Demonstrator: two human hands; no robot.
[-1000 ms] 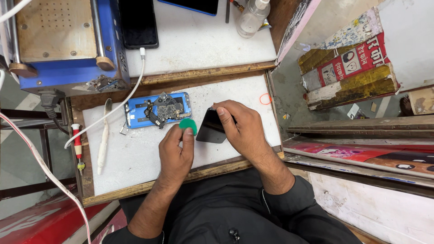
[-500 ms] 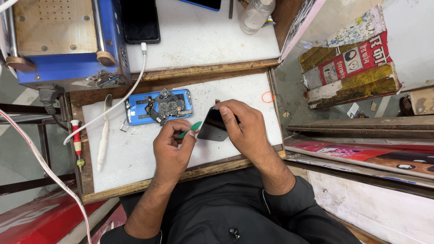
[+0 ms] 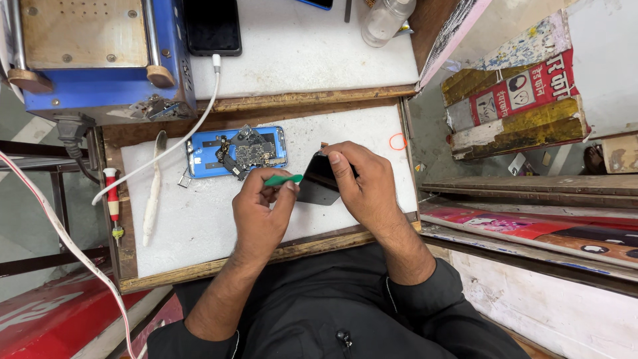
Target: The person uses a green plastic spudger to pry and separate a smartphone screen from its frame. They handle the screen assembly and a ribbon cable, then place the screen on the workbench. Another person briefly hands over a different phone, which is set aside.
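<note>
On the white counter [image 3: 199,226], a red screwdriver [image 3: 112,203] lies far left, then an opened blue phone [image 3: 236,151]. The left hand [image 3: 259,213] pinches a green pry tool [image 3: 284,179] against the black screen [image 3: 318,186], which the right hand [image 3: 362,183] grips.

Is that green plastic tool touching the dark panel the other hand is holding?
Touching. The head view shows the green tool's tip meeting the dark panel's left edge, with no gap visible.

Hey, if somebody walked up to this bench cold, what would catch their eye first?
Probably the two hands at the middle of the white work mat: the left hand pinches a green pry tool against a dark screen panel that the right hand holds. Just behind them lies an opened blue phone, circuit boards exposed.
</note>
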